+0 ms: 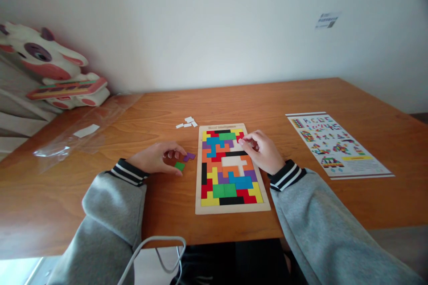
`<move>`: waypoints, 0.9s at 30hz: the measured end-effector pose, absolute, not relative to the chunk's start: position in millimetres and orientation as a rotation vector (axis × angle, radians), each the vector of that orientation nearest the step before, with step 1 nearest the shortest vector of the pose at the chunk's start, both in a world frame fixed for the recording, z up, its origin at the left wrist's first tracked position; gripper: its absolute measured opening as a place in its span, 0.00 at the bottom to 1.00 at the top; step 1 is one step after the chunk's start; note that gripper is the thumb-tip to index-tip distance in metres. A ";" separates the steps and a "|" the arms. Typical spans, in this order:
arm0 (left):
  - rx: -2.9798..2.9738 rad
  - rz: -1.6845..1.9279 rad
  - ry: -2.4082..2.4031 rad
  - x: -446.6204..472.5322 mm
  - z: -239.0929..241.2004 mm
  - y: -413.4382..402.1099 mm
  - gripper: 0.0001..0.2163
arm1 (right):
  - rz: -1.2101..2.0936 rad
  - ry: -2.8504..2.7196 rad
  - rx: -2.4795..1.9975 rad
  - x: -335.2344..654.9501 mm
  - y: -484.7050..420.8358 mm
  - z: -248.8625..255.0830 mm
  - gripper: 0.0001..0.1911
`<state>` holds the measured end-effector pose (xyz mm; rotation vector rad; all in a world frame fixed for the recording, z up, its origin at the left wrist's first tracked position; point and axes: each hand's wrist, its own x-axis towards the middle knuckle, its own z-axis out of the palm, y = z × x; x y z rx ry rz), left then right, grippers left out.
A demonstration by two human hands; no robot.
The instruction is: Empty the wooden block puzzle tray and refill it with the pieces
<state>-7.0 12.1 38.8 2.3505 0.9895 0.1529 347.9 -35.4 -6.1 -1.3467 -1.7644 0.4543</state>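
Observation:
In the middle of the table lies a wooden puzzle board (198, 178) filled with coloured block pieces, with white gaps in its upper middle and right. My right hand (264, 152) is over the board's upper right side, thumb and fingers drawn together in a pinch. Red shows at its fingertips, but I cannot tell whether that is a held piece or one in the board. Left of the board, my left hand (155, 157) rests with thumb and fingers apart around two loose pieces. The purple piece (190, 156) is by its fingertips, the green piece (179, 166) by its thumb.
Several small white pieces (187, 122) lie behind the board. A printed pattern sheet (337, 147) is at the right. Clear plastic packaging (63, 142) and a cow-shaped toy keyboard (67, 91) occupy the left. A white cable (150, 239) loops at the front edge.

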 end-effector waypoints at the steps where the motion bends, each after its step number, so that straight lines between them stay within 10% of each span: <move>1: 2.340 0.135 0.992 -8.9 39.1 12.3 0.26 | 0.454 -1.757 -1.348 348.1 -35.3 -6.1 0.19; 27: 2.079 0.321 1.140 9.5 25.3 12.2 0.18 | 0.355 -1.633 -1.337 349.4 -32.0 -5.6 0.17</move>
